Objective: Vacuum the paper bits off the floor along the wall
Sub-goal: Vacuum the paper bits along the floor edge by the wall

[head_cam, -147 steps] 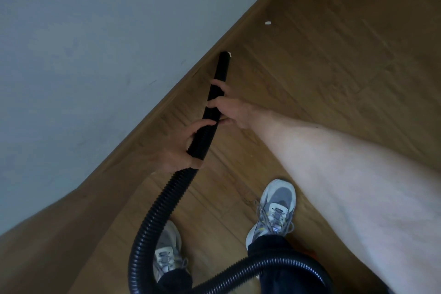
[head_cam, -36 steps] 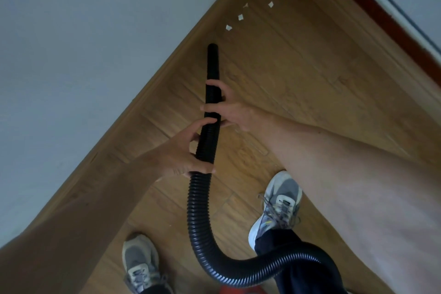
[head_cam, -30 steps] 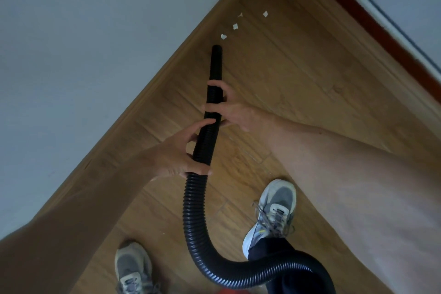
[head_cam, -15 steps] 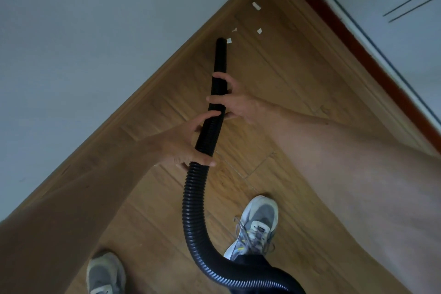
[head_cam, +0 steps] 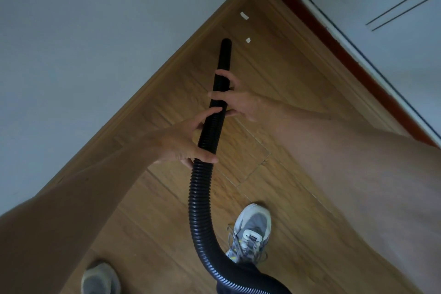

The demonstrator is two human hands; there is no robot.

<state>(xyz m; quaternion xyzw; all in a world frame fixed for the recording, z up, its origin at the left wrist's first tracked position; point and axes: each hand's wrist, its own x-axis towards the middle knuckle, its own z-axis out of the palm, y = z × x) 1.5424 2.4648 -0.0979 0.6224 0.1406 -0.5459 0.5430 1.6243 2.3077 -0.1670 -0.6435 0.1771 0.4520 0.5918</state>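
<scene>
Left hand (head_cam: 188,143) wraps ribbed hose (head_cam: 200,198) just below rigid tube (head_cam: 223,74); right hand (head_cam: 238,102) curls round tube further up. Both grips closed on it. Tube mouth (head_cam: 226,43) low over floor (head_cam: 286,83), near baseboard (head_cam: 167,74).

Two paper bits in sight:
- nearer bit (head_cam: 248,40) just beside mouth, on its right
- far bit (head_cam: 244,15) further on, near corner, close to wall (head_cam: 95,31)

Risks:
- mouth tracks left of nearer bit, misses it
- tube edge flicks light scrap aside
- hose drags at leg, pulls aim off
- far bit hugs baseboard, hard to reach
</scene>
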